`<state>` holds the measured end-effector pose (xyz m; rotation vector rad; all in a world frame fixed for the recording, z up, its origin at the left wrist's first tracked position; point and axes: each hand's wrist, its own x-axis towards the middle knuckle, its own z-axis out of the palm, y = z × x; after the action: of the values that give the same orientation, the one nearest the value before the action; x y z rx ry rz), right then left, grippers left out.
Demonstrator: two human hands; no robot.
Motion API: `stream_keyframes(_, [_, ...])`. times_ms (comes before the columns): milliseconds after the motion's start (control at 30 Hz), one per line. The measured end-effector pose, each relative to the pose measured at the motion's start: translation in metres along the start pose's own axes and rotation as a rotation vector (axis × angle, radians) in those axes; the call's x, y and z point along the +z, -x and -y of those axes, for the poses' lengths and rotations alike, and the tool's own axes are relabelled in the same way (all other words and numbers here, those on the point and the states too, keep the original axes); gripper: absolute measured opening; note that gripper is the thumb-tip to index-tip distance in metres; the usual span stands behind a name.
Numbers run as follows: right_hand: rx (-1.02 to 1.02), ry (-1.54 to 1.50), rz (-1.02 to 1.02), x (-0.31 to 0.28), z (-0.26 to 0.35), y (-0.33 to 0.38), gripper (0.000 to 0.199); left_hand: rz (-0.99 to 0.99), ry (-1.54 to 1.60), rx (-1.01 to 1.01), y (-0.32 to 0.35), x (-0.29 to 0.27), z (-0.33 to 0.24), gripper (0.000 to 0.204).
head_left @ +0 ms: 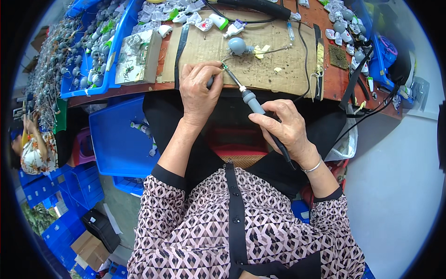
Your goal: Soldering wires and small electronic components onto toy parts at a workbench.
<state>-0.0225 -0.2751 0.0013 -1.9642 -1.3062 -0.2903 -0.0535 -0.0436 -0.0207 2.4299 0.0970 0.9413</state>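
Note:
My right hand [289, 124] is closed around the grey grip of a soldering iron [251, 101], whose tip points up and left. At that tip is a tiny green piece [225, 66], perhaps a circuit board, with my left hand [200, 88] pinching at its edge. Part of a dark grey round thing [210, 82] shows under the left fingers; the rest is hidden. Just beyond the tip, a grey ball [237, 45] with thin wires and a yellow tag [261, 51] lies on the cardboard sheet [278, 74].
White and green plastic parts [218, 21] line the back. Blue bins [109, 69] of grey balls stand left; another blue bin [378, 60] stands right. A white box [139, 58] sits left of the cardboard. Black cables [304, 60] cross the right side. A person [39, 149] sits far left.

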Motion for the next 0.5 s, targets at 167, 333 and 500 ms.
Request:
stream_keyframes(167, [0.001,0.011,0.015,0.0003,0.0004,0.0007,0.054,0.005,-0.006,-0.008,0.0010,0.0002,0.0007,0.008])
stream_keyframes(333, [-0.002,0.034,0.028,-0.0015,0.0012,0.0002,0.054,0.000,-0.002,0.003,0.0015,0.0007,0.0022,0.008])
stream_keyframes(500, [-0.004,0.037,0.041,-0.0035,0.0023,-0.0001,0.055,0.005,-0.005,-0.004,0.0016,-0.0002,0.0016,0.007])
